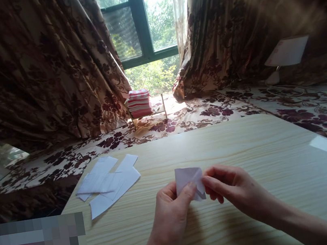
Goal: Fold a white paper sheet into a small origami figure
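A small square of folded white paper (187,178) is held above the wooden table, its right part showing creases and a loose flap. My left hand (171,207) grips it from the lower left, thumb pressed flat on the front and fingers behind. At the paper's right edge, my right hand (229,184) pinches with thumb and index finger, the other fingers curled beneath. Several white paper strips (109,181) lie overlapping on the table to the left of my hands.
The light wood-grain table (216,143) spans the foreground. Behind it, a small stand (150,114) bears a stack of red-and-white folded cloths (139,102) on a floral-covered ledge. A white-shaded lamp (288,51) stands at the right; patterned curtains (82,69) flank the window.
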### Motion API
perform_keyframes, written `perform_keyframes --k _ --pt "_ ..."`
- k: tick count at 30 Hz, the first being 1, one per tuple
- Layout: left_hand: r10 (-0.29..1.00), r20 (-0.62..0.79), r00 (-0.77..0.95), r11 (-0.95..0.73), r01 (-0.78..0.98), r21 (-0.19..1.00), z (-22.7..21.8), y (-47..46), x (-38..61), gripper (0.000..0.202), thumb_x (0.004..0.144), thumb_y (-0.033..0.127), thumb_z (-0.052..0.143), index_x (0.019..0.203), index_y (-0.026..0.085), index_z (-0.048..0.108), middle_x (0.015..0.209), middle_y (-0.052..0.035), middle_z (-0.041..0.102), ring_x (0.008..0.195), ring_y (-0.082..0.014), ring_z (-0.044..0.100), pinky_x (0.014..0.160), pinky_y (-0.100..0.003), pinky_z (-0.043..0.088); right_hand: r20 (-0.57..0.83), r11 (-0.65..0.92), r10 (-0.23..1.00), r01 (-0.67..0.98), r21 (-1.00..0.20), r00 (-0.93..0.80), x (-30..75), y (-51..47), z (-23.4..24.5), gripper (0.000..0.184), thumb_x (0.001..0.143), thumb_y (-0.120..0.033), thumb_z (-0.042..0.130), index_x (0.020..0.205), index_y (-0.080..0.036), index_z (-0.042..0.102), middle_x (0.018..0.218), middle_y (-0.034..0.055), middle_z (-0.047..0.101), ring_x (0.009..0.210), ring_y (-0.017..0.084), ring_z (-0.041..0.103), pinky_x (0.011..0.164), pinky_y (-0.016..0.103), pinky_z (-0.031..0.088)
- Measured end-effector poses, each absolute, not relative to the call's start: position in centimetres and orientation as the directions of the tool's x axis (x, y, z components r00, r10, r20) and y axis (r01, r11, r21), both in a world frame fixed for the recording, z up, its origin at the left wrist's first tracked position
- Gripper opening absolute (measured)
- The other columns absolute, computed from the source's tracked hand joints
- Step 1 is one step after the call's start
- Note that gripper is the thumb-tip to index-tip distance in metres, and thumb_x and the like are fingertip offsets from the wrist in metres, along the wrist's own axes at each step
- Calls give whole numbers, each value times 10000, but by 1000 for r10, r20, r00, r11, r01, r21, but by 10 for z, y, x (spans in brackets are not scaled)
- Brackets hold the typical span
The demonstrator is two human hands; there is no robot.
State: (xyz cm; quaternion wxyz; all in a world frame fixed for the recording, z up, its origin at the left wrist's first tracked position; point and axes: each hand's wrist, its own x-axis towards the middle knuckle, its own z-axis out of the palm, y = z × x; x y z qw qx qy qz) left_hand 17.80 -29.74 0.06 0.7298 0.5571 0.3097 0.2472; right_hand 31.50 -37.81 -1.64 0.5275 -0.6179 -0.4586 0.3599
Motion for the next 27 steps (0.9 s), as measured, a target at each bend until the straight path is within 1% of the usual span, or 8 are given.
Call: perform_keyframes --k 2,5,8,12,15,18,21,27 --pt "726 -180 664 245 -5 970 -1 -294 176 231 751 327 618 774 110 697 665 -33 613 704 -162 514 690 -257 390 71 -12 954 275 -961 291 315 -379 -16 292 859 -418 500 754 -165 602 624 8 584 562 119 526 505 226 435" --pt "725 -176 666 185 58 981 0 -290 174 219 734 319 624 736 109 686 641 -23 582 658 -148 481 639 -242 365 248 70 911 471 -879 329 316 -382 -12 171 845 -322 539 950 -196 586 785 26 646 679 139 583 607 250 484" --pt "685 -185 705 154 109 982 4 -289 173 193 730 291 608 715 112 681 632 -17 569 624 -134 452 600 -232 339 363 135 879 569 -811 308 318 -384 -10 313 825 -260 567 1131 -240 500 915 29 659 795 151 609 687 265 506" --pt "631 -205 748 191 107 976 6 -292 174 179 713 272 623 744 109 691 662 -27 590 642 -137 468 603 -229 339 385 165 884 593 -788 265 315 -384 -12 201 830 -216 551 1029 -236 538 889 22 660 697 129 597 610 240 507" --pt "620 -185 762 244 36 969 3 -292 174 214 727 289 632 812 106 701 696 -37 602 683 -147 490 643 -238 363 400 182 875 582 -793 271 313 -383 -14 122 837 -194 539 954 -225 544 831 15 659 670 123 589 599 231 504" --pt "631 -166 758 286 -28 958 -1 -291 174 253 758 318 619 869 109 710 716 -48 611 735 -167 521 702 -261 389 419 196 859 569 -799 293 314 -383 -15 153 826 -196 556 973 -229 533 799 7 657 655 123 590 590 227 509" --pt "641 -188 744 322 -39 946 -3 -290 173 227 745 284 625 869 119 718 707 -46 613 746 -172 534 731 -273 402 415 199 866 568 -799 280 314 -383 -16 210 829 -195 552 1032 -238 522 798 8 656 662 131 598 585 232 515" --pt "634 -203 746 373 -65 925 -4 -290 172 280 784 357 586 853 116 711 693 -44 603 710 -153 522 718 -271 410 440 217 867 618 -756 233 314 -383 -20 264 844 -180 539 1094 -260 504 841 12 661 676 131 602 597 229 521"
